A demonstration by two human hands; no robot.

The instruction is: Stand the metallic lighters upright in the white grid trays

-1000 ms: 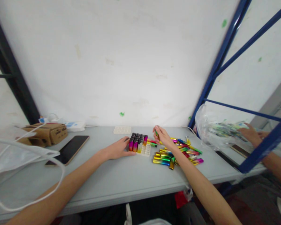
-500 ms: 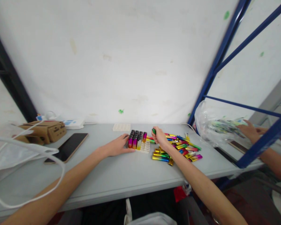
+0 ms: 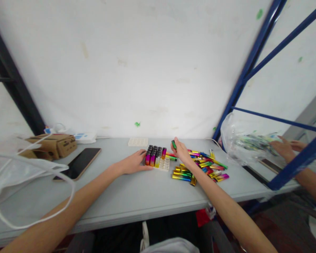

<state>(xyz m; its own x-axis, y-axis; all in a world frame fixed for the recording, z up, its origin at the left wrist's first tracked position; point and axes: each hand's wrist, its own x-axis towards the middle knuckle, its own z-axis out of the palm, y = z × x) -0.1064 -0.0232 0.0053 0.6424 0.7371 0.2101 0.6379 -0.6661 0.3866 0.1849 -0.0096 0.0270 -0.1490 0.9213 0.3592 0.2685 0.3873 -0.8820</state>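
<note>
My left hand (image 3: 133, 163) lies flat on the grey table (image 3: 136, 196), fingers against the left side of a white slotted tray (image 3: 164, 164). Several shiny rainbow-coloured tubes with black caps (image 3: 154, 155) stand upright in that tray. My right hand (image 3: 181, 151) is raised just right of the tray, pinched on one green-tipped tube (image 3: 174, 144). A loose heap of the same coloured tubes (image 3: 200, 168) lies on the table under and to the right of that hand.
A second white tray (image 3: 138, 142) lies by the wall. A dark phone (image 3: 78, 163), a cardboard box (image 3: 52, 146) and a power strip (image 3: 80, 136) sit at the left. Blue rack bars (image 3: 242, 84) and a plastic bag (image 3: 242, 142) stand right, where another person's hands (image 3: 283, 147) work.
My right hand lifted a green-tipped tube from the heap and raised it slightly beside the tray. My left hand stayed against the tray.
</note>
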